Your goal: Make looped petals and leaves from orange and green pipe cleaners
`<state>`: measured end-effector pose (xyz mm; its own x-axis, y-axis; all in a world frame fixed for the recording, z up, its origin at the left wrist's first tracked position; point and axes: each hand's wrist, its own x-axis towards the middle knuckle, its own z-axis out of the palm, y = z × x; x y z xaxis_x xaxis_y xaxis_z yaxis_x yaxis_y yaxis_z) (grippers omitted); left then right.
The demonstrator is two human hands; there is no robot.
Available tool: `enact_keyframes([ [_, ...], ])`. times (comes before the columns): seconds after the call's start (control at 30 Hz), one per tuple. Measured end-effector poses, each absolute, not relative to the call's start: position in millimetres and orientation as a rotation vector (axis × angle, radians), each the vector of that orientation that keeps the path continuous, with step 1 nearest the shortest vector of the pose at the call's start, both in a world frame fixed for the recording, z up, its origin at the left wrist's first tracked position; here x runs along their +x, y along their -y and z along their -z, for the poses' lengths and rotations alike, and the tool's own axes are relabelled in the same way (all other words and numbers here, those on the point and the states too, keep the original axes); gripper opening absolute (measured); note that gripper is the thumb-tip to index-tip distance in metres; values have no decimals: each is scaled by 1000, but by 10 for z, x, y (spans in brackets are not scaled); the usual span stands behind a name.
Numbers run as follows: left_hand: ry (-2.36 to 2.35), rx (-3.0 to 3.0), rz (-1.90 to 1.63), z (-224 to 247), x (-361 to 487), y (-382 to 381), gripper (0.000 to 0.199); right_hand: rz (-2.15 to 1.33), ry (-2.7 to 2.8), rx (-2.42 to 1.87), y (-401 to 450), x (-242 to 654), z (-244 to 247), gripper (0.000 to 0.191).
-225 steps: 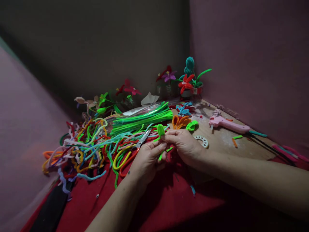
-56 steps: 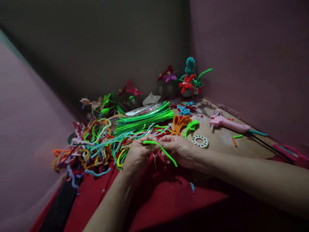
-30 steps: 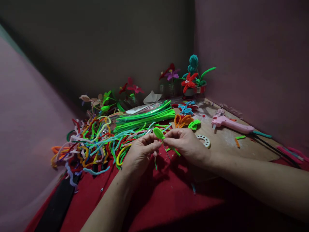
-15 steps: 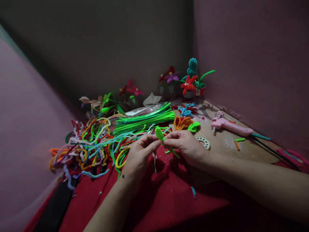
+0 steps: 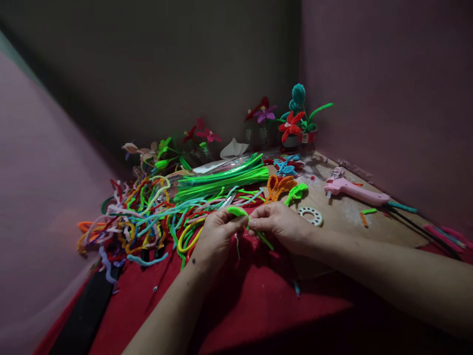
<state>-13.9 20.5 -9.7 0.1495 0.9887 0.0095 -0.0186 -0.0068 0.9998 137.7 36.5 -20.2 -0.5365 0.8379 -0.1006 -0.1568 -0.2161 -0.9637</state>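
Between my two hands is a bright green pipe-cleaner piece [image 5: 237, 211], bent over to the left above the fingertips. My left hand [image 5: 217, 230] pinches it near its base with thumb and forefinger. Close beside, my right hand [image 5: 277, 223] is closed on the same piece, its thumb and fingertips pressed together. A thin green end [image 5: 265, 241] sticks out below the right fingers. The exact point where the fingers grip is partly hidden.
A tangle of coloured pipe cleaners [image 5: 148, 217] and a green bundle [image 5: 221, 180] lie left and behind. On the brown board [image 5: 343, 231] are a pink glue gun [image 5: 356, 191], a white ring with holes [image 5: 310, 216] and green loops [image 5: 296, 192]. Pipe-cleaner flowers [image 5: 291, 125] stand at the back.
The green piece has gone from upright to bent over leftward. The thin dark wire that hung below it no longer shows. Both hands stay close together.
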Motion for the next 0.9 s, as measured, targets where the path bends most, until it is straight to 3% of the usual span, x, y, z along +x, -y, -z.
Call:
enact_keyframes([
  [0.43, -1028, 1140, -1102, 61, -129, -187, 12, -2204, 1071, -552, -387, 1357, 223, 21],
  [0.6, -1091, 1176, -1104, 15, -134, -174, 12, -2354, 1013, -473, -385, 1381, 213, 15],
  [0.9, -1283, 1353, -1131, -9, -99, -158, 12, -1579, 1651, -907, -340, 1359, 252, 24],
])
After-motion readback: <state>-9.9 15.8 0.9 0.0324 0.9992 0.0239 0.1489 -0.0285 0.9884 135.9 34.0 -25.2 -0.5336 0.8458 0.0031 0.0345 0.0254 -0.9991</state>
